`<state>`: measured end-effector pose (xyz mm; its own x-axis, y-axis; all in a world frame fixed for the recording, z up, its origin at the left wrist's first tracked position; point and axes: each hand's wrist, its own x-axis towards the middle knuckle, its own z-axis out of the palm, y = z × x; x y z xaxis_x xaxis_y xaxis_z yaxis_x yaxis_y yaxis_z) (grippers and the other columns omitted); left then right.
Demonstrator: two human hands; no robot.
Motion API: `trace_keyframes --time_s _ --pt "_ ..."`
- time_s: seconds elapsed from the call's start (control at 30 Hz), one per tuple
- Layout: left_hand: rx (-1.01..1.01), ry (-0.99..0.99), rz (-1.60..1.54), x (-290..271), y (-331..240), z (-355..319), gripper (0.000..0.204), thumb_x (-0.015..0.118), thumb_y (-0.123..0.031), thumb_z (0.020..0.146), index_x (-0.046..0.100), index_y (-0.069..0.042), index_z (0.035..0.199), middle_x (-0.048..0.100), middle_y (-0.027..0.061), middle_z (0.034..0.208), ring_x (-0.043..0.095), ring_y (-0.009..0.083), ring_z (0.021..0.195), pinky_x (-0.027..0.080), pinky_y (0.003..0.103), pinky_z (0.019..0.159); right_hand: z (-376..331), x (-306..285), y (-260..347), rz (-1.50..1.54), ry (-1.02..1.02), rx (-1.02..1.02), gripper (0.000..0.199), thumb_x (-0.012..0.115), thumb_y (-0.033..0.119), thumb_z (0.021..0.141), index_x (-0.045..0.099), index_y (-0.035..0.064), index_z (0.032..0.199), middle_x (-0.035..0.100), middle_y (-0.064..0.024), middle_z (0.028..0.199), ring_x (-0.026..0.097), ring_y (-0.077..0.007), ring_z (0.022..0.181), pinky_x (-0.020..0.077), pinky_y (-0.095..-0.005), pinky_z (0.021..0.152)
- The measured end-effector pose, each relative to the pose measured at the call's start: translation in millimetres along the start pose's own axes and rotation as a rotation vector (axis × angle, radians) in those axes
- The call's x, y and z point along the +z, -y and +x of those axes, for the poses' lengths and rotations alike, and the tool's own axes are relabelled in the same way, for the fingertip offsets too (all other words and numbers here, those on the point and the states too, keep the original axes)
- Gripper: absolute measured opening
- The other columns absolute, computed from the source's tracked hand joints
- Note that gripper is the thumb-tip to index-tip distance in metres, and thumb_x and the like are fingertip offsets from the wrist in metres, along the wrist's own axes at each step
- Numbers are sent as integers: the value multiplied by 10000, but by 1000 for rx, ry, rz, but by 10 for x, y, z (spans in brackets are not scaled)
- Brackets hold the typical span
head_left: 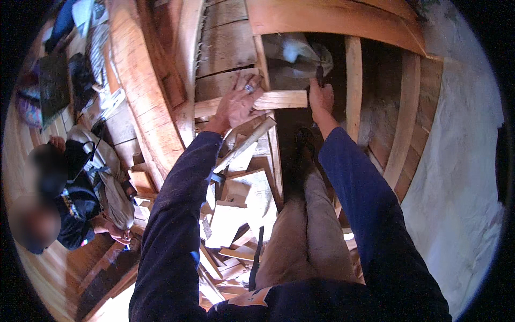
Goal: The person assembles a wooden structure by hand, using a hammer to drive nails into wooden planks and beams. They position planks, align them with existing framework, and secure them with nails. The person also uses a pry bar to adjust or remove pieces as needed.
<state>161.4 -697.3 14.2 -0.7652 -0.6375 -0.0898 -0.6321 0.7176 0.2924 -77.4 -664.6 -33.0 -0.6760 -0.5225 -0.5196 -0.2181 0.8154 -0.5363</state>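
a view straight down from a person's head into the wooden frame of what looks like a boat under construction. the left hand (240,99), a ring on one finger, lies with fingers spread flat on a short pale wooden batten (271,100), pressing it down onto the planks (228,48) beneath, probably to keep it from shifting. the right hand (321,96) is closed around the dark handle of a tool (319,75) held at the batten's right end; the tool's head is lost in shadow, so its kind cannot be told. both forearms wear dark blue sleeves, and the person's legs in grey trousers (300,225) run down the middle. offcuts of wood (236,209) lie heaped just below the left arm, crowding that side. to the right, curved ribs (399,145) leave dark open gaps with room for the tool arm. at far left, well apart, two other people sit on the plank floor (48,268).
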Motion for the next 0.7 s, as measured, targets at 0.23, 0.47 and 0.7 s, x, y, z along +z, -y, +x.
trace_keyframes --time_s 0.23,0.47,0.7 --pt "-84 134 -54 -189 -91 94 666 558 -595 830 542 -46 1206 438 195 1379 364 355 1324 172 544 1141 -1029 -1148 -482 158 112 -119 355 642 257 867 548 -7 1085 543 -32 778 522 -119 653 426 -282 559" --pt "-178 305 -145 -137 -416 718 383 419 -264 926 587 -5 1152 635 243 1072 567 384 1080 209 525 1136 -2570 -2198 -226 -42 257 -138 454 643 219 871 450 -27 1200 538 -161 999 537 -235 934 444 -355 836" --pt "-80 183 -9 188 -325 669 463 316 -326 964 692 -58 929 681 212 794 670 333 821 285 496 1088 -2955 -1864 -389 153 310 -257 398 666 138 823 456 9 1134 573 -140 855 595 -182 765 493 -347 693"
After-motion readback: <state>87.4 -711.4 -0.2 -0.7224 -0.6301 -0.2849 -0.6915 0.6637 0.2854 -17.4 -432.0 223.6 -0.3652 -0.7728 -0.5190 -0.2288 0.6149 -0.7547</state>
